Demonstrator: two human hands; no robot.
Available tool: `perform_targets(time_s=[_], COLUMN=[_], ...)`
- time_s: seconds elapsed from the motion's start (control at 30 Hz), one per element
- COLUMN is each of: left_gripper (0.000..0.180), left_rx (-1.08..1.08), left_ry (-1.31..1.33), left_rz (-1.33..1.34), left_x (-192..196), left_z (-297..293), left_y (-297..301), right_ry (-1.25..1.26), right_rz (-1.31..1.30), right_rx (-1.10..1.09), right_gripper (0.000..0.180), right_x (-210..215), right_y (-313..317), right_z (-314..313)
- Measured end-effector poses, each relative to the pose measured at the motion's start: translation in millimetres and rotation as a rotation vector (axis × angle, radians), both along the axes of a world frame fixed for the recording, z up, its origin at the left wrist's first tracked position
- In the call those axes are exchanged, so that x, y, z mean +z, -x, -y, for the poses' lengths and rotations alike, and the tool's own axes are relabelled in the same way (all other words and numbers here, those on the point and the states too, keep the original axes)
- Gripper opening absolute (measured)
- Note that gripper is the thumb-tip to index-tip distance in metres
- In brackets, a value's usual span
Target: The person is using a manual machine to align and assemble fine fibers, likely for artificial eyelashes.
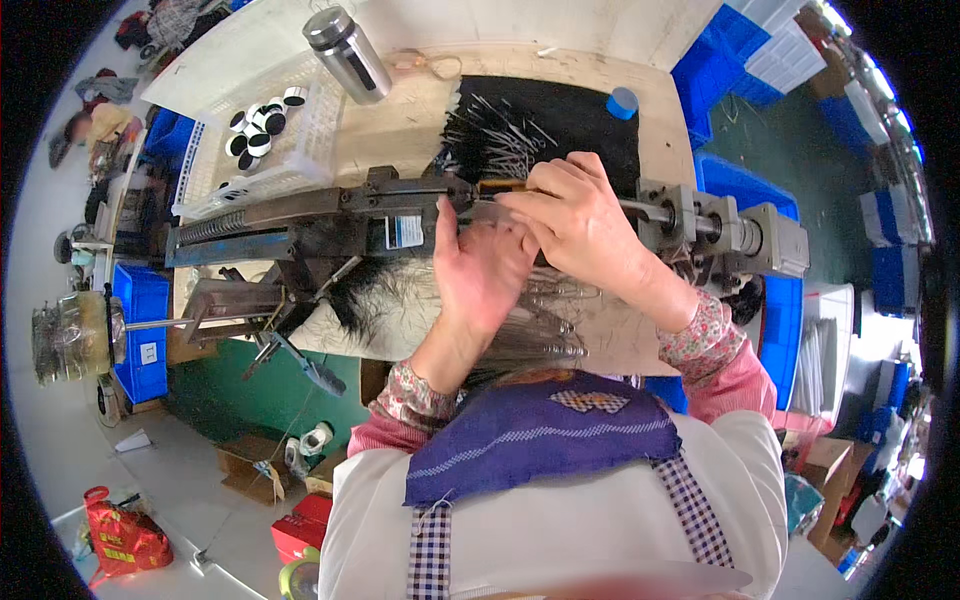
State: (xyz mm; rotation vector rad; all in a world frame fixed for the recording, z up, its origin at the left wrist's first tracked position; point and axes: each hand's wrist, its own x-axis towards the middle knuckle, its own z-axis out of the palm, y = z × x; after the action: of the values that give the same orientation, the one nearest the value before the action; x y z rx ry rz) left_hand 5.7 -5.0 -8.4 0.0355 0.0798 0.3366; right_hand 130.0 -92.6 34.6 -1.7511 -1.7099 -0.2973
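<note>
At the middle of the metal machine (330, 215), both hands, left (480, 270) and right (575, 215), pinch together on a thin tuft of bristles (490, 208). It looks light, limp and slippery, best gripped near its bound end.

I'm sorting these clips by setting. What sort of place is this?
Probably a small factory workbench. Both hands, left hand and right hand, work at a long grey metal bench machine; a pile of thin metal pins lies on a black mat, and blue plastic crates stand around.
</note>
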Motion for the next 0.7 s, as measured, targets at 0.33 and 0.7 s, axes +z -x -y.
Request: perform_targets(time_s=[0.33, 0.7], left_gripper=[0.065, 0.067], left_rx=[0.128, 0.088], left_ry=[-0.153, -0.234], left_rz=[-0.131, -0.152], left_x=[5, 4], left_z=[-1, -3], left_y=[0, 1], right_ry=[0.206, 0.059], right_rz=[-0.182, -0.027], right_rx=[0.033, 0.121], right_gripper=[0.009, 0.013], right_x=[10, 21], right_y=[-32, -11], right_z=[-15, -3])
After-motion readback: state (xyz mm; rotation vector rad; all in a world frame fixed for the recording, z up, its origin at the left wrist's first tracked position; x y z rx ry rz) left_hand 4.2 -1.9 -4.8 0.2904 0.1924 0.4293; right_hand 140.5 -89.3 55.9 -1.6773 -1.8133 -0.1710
